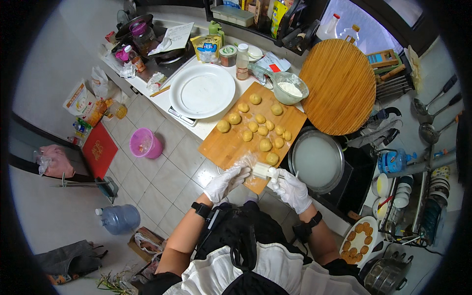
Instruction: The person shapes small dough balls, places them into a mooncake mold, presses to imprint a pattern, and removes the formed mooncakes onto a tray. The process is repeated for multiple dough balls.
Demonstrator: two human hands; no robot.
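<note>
My right hand (291, 188), in a white glove, is closed around the handle end of a white plastic press mold (262, 171), whose barrel lies over the near end of a wooden board (217, 149). Close to the barrel's left side is my gloved left hand (228, 180), fingers together and extended; whether it touches anything is unclear. Crumpled clear plastic film (247, 160) lies just beyond the fingers. Several yellow dough balls (265, 145), large and small, are spread across the board. A green strainer bowl (290, 88) with white powder stands at the board's far right corner.
A large white plate (202, 91) sits left of the board, partly over a scale. Right of the board is a metal basin (317, 160) of cloudy liquid, with a round wooden board (338, 86) beyond. A plate of browned pieces (358, 241) stands lower right. A pink bin (146, 143) is on the floor.
</note>
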